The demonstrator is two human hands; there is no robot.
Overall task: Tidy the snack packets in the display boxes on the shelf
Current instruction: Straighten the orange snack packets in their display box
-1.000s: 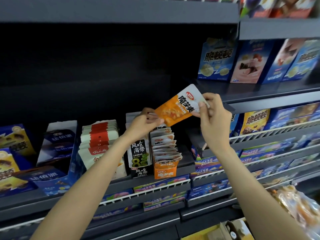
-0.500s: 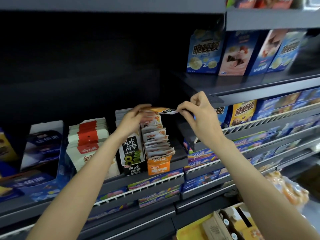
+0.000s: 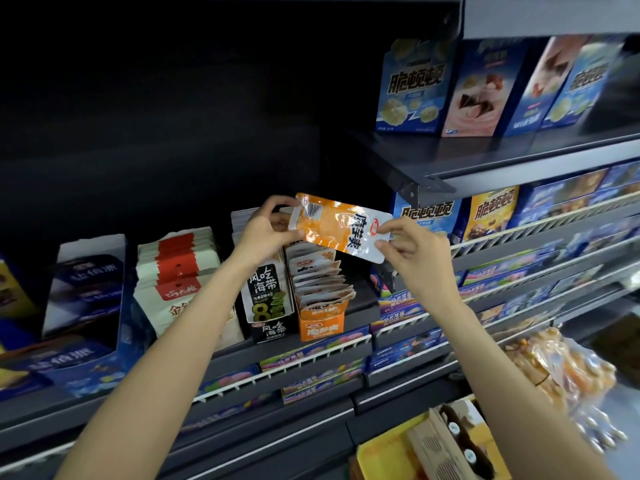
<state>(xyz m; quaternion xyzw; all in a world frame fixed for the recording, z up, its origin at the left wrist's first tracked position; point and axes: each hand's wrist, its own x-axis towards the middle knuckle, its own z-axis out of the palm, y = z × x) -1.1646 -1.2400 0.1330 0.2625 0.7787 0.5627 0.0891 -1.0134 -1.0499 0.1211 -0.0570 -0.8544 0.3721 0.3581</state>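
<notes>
Packet: orange snack packet (image 3: 341,226), held flat above the orange display box (image 3: 321,325), its barcode end to the left.
Left hand (image 3: 263,233): fingers and thumb pinch the barcode end.
Right hand (image 3: 414,251): fingertips pinch the white end (lightly, it seems).
Step done well: turn it upright to match the filed packets (image 3: 320,278), then slide it in behind them without creasing.

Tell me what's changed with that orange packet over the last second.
The orange packet has been flipped: front up a second ago, edge-on half a second ago, now barcode side up above the orange display box. Left hand and right hand kept their grip on its ends. The packets in the box stayed put.
</notes>
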